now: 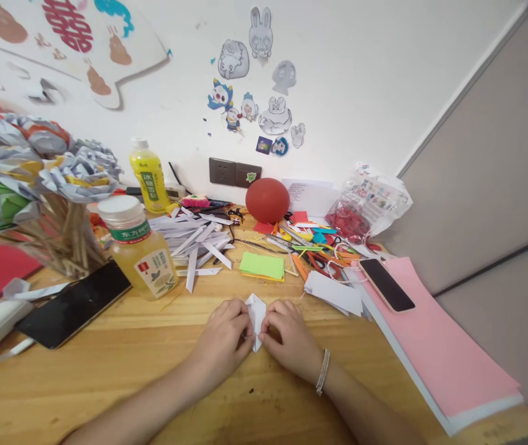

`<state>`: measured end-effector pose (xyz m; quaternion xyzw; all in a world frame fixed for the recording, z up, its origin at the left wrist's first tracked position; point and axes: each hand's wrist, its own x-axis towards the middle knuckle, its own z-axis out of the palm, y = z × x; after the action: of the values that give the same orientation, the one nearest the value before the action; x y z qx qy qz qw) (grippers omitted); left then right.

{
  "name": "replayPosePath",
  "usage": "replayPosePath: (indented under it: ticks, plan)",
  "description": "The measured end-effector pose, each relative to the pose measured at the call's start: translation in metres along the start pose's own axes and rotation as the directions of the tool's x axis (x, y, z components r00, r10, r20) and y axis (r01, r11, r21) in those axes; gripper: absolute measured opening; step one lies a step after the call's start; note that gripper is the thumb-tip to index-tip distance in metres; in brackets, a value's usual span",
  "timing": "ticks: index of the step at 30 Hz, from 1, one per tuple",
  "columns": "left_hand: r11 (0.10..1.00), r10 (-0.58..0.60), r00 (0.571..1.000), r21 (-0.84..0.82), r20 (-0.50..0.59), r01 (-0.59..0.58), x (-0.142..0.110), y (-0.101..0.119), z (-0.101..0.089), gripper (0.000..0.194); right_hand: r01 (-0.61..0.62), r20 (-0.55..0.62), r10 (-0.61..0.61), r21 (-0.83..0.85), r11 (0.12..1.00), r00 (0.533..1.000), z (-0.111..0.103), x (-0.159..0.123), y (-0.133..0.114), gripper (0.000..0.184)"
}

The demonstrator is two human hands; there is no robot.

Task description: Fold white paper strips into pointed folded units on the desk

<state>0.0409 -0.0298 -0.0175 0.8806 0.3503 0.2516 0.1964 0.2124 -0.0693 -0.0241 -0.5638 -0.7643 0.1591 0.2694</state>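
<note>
A small white folded paper (257,314) with pointed top and bottom ends lies on the wooden table (162,364) between my hands. On its left edge, my left hand (229,330) is closed, thumb and fingers pinching the paper. My right hand (289,337) pinches the right edge the same way and has a bracelet at the wrist. Just beyond the paper sits a stack of green and yellow paper slips (262,266). Farther right is a pile of white paper slips (335,292).
To the left stand drink bottles (147,262), a black phone (73,306) and paper flowers (78,176) on sticks. White paper strips (199,241), a red balloon (267,201) and scissors (298,235) crowd the back. Pink sheets (449,346) with a phone (387,285) lie right.
</note>
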Motion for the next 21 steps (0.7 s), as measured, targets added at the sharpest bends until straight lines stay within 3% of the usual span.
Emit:
replayPosePath:
  ticks: [21]
  plan:
    - [0.992,-0.036,0.997,0.117,-0.067,0.044,0.000,-0.005,0.011,0.010,-0.147,-0.135,0.130,-0.129,0.981,0.982,0.012,-0.005,-0.009,0.012]
